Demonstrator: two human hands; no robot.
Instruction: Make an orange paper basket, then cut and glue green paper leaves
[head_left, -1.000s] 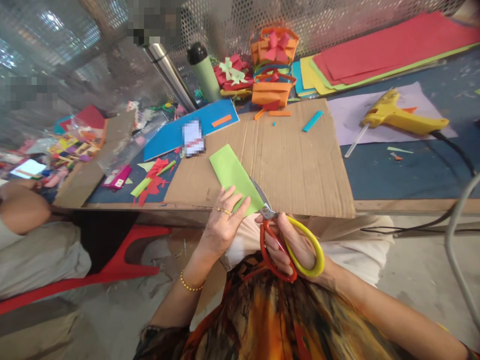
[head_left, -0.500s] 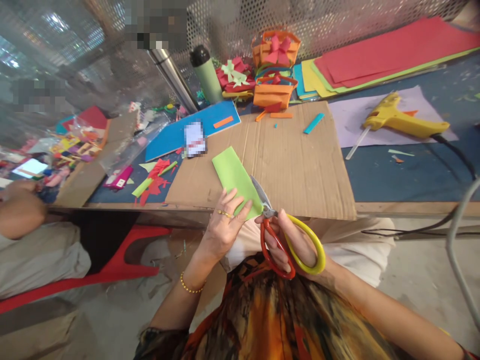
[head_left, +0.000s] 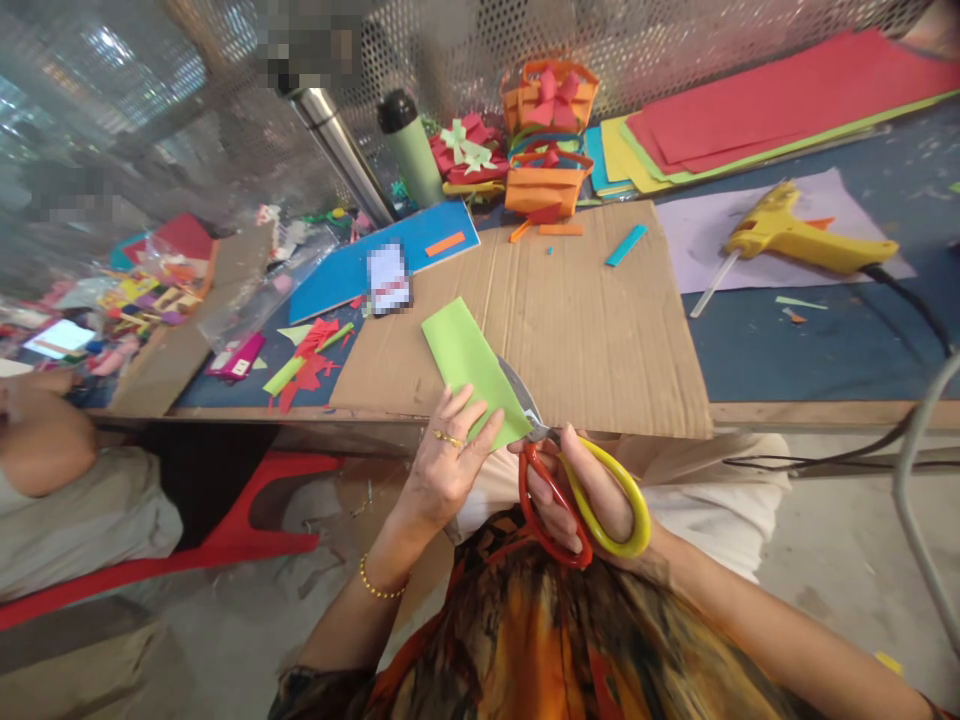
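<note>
A folded light green paper (head_left: 469, 355) slants over the front edge of the cardboard sheet (head_left: 600, 330). My left hand (head_left: 450, 455) holds its lower end, with the fingers on top and the thumb near its right corner. In my right hand (head_left: 577, 495) are large scissors (head_left: 630, 500) with one red and one yellow handle loop. Their blades point up and left along the right edge of the paper, partly hidden by it. The pivot lies beside the paper's lower right corner.
A yellow glue gun (head_left: 810, 235) rests on purple paper (head_left: 686, 240) at the right. Behind the cardboard are orange paper bags (head_left: 547, 188), a green bottle (head_left: 412, 150), a steel flask (head_left: 341, 150) and a phone (head_left: 388, 278). Another person's arm (head_left: 45, 435) is at far left.
The scissors have shifted slightly down at the handles, and their blades sit closer along the paper's right edge. The green paper and my left hand have moved very little.
</note>
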